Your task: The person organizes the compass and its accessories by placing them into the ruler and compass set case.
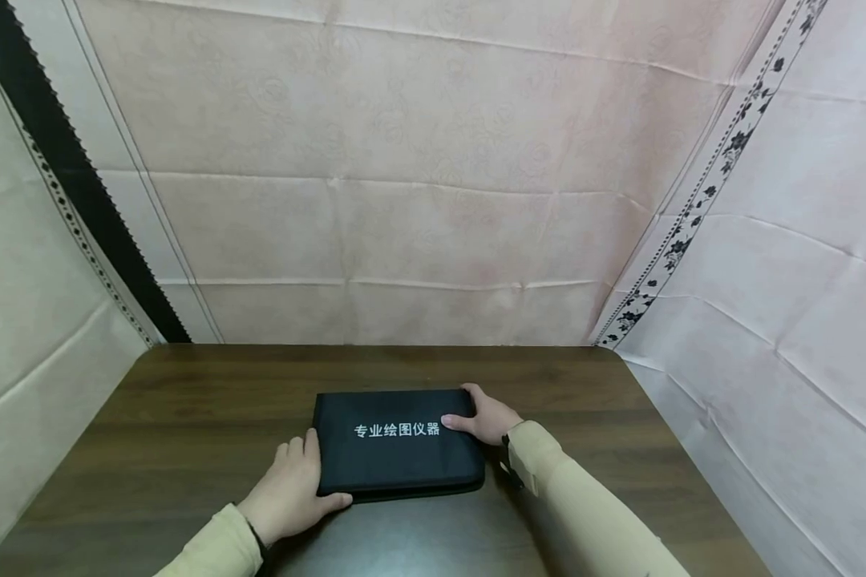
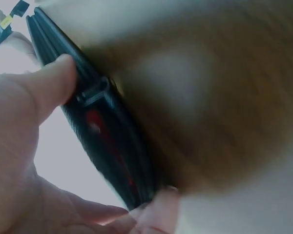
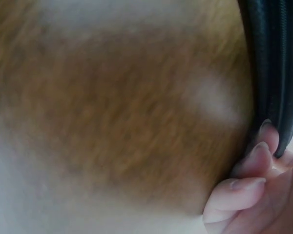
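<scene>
A flat black zippered drawing-instrument case (image 1: 400,461) with white Chinese lettering on its top is at the middle of the wooden table. At its left side my left hand (image 1: 292,489) grips it, thumb at the near left corner and fingers along the left edge. In the left wrist view, thumb (image 2: 58,85) and fingertips (image 2: 158,212) hold the case's side (image 2: 100,117), where a red patch shows. My right hand (image 1: 487,415) holds the far right part, thumb on the top. Curled fingers (image 3: 244,190) of that hand lie by the case's edge (image 3: 273,63) in the right wrist view.
The brown wooden table (image 1: 209,433) extends around the case on all sides. Pale creased cloth (image 1: 418,240) hangs behind the table, with more cloth at the left and a flower-bordered sheet (image 1: 779,320) at the right.
</scene>
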The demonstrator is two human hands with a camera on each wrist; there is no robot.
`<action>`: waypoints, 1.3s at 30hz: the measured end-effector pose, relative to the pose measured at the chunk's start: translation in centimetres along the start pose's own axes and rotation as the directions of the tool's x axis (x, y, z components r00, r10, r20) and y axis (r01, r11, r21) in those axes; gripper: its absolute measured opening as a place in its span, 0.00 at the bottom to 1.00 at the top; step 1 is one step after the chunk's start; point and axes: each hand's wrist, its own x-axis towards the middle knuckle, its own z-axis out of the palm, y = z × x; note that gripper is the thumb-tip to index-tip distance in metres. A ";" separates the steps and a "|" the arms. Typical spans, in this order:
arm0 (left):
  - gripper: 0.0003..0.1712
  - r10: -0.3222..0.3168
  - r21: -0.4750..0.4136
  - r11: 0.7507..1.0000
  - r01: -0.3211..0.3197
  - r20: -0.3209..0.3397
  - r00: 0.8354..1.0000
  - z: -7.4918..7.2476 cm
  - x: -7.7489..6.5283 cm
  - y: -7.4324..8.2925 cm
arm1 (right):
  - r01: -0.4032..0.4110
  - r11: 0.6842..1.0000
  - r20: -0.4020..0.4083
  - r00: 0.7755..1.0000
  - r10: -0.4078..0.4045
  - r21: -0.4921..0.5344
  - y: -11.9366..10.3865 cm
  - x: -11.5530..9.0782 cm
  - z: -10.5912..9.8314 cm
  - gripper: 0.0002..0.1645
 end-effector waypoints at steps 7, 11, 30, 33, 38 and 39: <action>0.59 0.011 -0.038 0.999 -0.008 0.073 0.997 -0.6 0.1 -0.2 | 0.026 0.999 -0.012 1.000 -0.026 -0.020 -0.1 0.0 0.5 0.57; 0.54 0.012 -0.060 0.998 -0.005 0.105 0.994 -1.1 -0.1 -0.3 | 0.051 0.998 -0.027 0.998 -0.053 -0.047 0.0 0.1 0.9 0.57; 0.36 -0.002 -0.003 1.000 0.002 -0.032 0.999 -0.7 -0.9 0.6 | 0.017 1.000 -0.038 0.999 -0.018 -0.024 0.2 0.1 0.9 0.59; 0.36 -0.021 0.006 1.000 0.021 -0.055 0.998 -0.7 -1.1 0.9 | 0.017 1.000 -0.049 0.999 -0.018 -0.022 0.1 0.1 0.8 0.60; 0.44 -0.091 -0.053 0.995 0.089 -0.035 0.995 -0.6 -0.8 0.8 | 0.015 0.999 -0.045 0.999 -0.017 -0.029 0.0 -0.2 0.5 0.59; 0.45 -0.106 -0.064 0.993 0.103 -0.043 0.993 -0.6 -0.7 0.6 | 0.014 0.999 -0.046 0.999 -0.015 -0.033 0.0 -0.2 0.5 0.59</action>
